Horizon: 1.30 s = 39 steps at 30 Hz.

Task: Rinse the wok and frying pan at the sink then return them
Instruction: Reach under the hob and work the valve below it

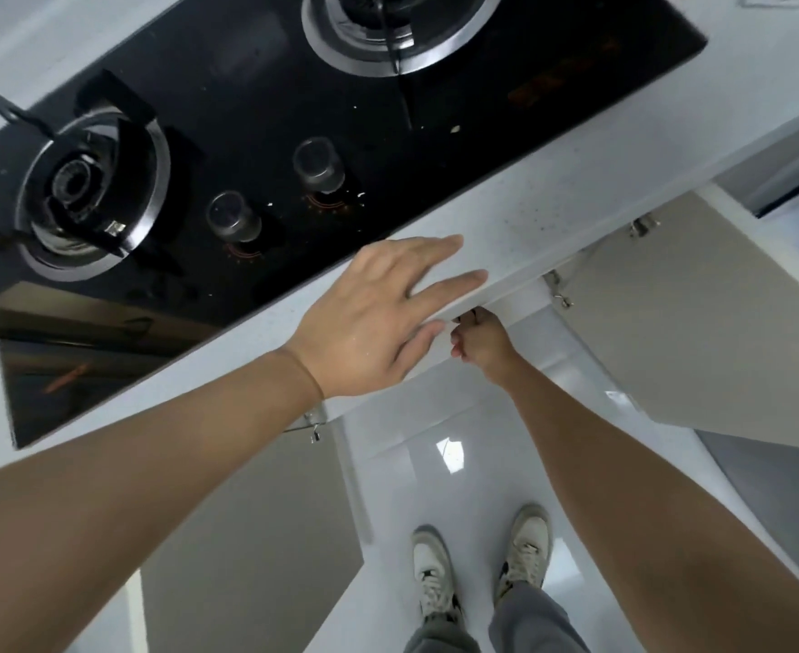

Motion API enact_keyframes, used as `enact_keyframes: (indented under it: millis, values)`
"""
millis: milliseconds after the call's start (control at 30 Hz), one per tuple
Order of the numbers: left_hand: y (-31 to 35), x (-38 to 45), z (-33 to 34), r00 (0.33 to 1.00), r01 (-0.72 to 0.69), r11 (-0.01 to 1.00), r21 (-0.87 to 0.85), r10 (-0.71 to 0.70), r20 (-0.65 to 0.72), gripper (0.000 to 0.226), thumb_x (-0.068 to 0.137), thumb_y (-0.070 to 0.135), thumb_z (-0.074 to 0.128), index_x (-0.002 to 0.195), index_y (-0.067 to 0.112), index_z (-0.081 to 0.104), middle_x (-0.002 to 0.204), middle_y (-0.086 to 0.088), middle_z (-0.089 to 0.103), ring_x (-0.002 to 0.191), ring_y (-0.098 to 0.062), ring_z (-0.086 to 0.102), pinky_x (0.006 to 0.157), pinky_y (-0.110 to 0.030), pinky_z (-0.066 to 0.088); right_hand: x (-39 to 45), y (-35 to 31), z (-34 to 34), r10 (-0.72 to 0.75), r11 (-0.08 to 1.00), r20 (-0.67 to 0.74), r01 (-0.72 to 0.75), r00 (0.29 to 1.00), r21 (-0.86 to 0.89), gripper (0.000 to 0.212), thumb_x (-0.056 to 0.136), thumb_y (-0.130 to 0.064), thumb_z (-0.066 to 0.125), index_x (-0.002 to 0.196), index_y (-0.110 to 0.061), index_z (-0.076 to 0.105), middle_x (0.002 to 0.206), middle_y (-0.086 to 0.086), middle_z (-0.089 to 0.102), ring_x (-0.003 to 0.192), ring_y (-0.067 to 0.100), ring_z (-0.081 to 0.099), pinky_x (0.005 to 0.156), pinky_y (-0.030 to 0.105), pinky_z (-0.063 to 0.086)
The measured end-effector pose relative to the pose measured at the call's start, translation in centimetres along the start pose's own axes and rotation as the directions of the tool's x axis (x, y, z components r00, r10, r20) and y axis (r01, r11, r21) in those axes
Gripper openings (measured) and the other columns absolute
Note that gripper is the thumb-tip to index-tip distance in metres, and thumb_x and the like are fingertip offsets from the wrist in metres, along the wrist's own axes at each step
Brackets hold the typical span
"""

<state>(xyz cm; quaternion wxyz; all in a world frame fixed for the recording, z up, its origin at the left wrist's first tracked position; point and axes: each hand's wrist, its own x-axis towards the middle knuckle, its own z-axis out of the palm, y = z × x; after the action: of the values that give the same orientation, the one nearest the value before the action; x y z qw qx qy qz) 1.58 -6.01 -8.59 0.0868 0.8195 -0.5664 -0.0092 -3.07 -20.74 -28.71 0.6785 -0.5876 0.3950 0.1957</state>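
Note:
Neither the wok nor the frying pan shows in the head view. My left hand [379,313] lies flat on the front edge of the white counter [553,219], fingers spread and holding nothing. My right hand [480,344] reaches under the counter edge into the open cabinet. Its fingers are curled around a dark handle [467,316], of which only a sliver shows. Whatever the handle belongs to is hidden under the counter.
A black glass gas hob [256,110] with two burners and two knobs [318,164] sits in the counter. Below it two beige cabinet doors stand open, one at the left [256,534] and one at the right [699,332]. My shoes [435,572] stand on glossy white floor.

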Motion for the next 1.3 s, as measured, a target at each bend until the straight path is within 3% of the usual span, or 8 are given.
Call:
enact_keyframes:
  millis: [267,400,633,767,967,1067,1167,1300]
  values:
    - [0.1,-0.1,-0.2,0.999,0.001,0.998,0.065,-0.004,0.048,0.049,0.100,0.028,0.047,0.148,0.017,0.045,0.152,-0.016,0.040,0.138,-0.032,0.040,0.113,-0.045,0.028,-4.9,3.1,-4.2,0.074,0.988,-0.051,-0.067,0.996,0.137,0.016,0.105,-0.003,0.032,0.101,-0.004,0.047,0.073,0.008,0.051,0.032,0.006,0.050,0.034,0.013,0.032]
    - [0.5,0.0,-0.2,1.000,0.002,0.997,0.074,-0.004,0.030,0.050,0.099,0.027,0.051,0.147,0.016,0.047,0.150,-0.017,0.041,0.135,-0.034,0.041,0.112,-0.045,0.030,-8.5,7.4,-6.8,0.127,0.991,-0.040,-0.128,0.991,-0.034,0.025,0.107,-0.016,0.033,0.099,-0.007,0.054,0.073,0.008,0.068,0.052,0.017,0.063,0.052,0.026,0.042]
    - [0.4,-0.1,0.0,1.000,0.005,0.997,0.080,-0.006,0.010,0.049,0.099,0.028,0.052,0.146,0.015,0.048,0.150,-0.017,0.042,0.134,-0.034,0.043,0.110,-0.046,0.032,-9.7,10.3,-9.0,0.190,0.973,0.111,-0.203,0.975,0.112,0.022,0.104,-0.026,0.045,0.115,-0.009,0.055,0.109,0.016,0.072,0.091,0.034,0.073,0.088,0.044,0.057]
    - [0.1,-0.3,0.2,1.000,-0.016,0.997,0.072,0.016,-0.006,0.048,0.100,0.026,0.052,0.146,0.015,0.048,0.149,-0.018,0.043,0.135,-0.034,0.043,0.111,-0.046,0.032,-6.3,6.7,-7.5,0.174,0.984,0.059,-0.172,0.983,-0.035,0.037,0.090,-0.036,0.071,0.111,-0.008,0.061,0.089,0.011,0.064,0.071,0.023,0.065,0.076,0.039,0.058]
    - [1.2,-0.3,0.3,0.994,-0.051,0.992,0.117,0.061,-0.087,0.041,0.102,0.018,0.048,0.142,0.011,0.053,0.148,-0.020,0.045,0.134,-0.037,0.045,0.109,-0.045,0.034,-3.8,5.7,-5.8,0.177,0.966,0.021,-0.170,0.984,-0.193,0.028,0.092,-0.030,0.071,0.082,-0.011,0.052,0.062,0.006,0.052,0.045,0.015,0.047,0.042,0.023,0.044]
    - [4.3,-0.6,2.4,0.961,0.032,0.997,0.071,-0.011,-0.277,0.032,0.093,0.009,0.054,0.121,0.005,0.069,0.122,-0.016,0.065,0.109,-0.035,0.061,0.094,-0.044,0.040,-4.2,7.0,-6.7,0.175,0.966,0.009,-0.170,0.985,-0.194,0.029,0.092,-0.032,0.070,0.081,-0.012,0.052,0.061,0.005,0.051,0.043,0.015,0.046,0.040,0.022,0.043]
    - [8.7,0.2,7.2,0.892,0.246,0.969,0.008,-0.222,-0.394,0.016,0.086,0.013,0.063,0.094,0.013,0.076,0.092,-0.002,0.069,0.088,-0.026,0.064,0.105,-0.041,0.030,-4.6,8.5,-7.8,0.196,0.966,0.031,-0.187,0.980,-0.179,0.030,0.091,-0.033,0.071,0.080,-0.012,0.052,0.062,0.006,0.052,0.044,0.015,0.047,0.044,0.024,0.045]
    - [11.8,3.1,15.1,0.943,0.185,0.961,-0.208,-0.232,-0.236,0.010,0.083,0.010,0.065,0.090,0.010,0.071,0.093,-0.005,0.066,0.096,-0.030,0.062,0.102,-0.038,0.040,-5.5,9.1,-8.7,0.236,0.946,0.084,-0.209,0.968,-0.249,0.019,0.097,-0.023,0.055,0.083,-0.010,0.056,0.067,0.007,0.056,0.047,0.016,0.050,0.042,0.021,0.044]
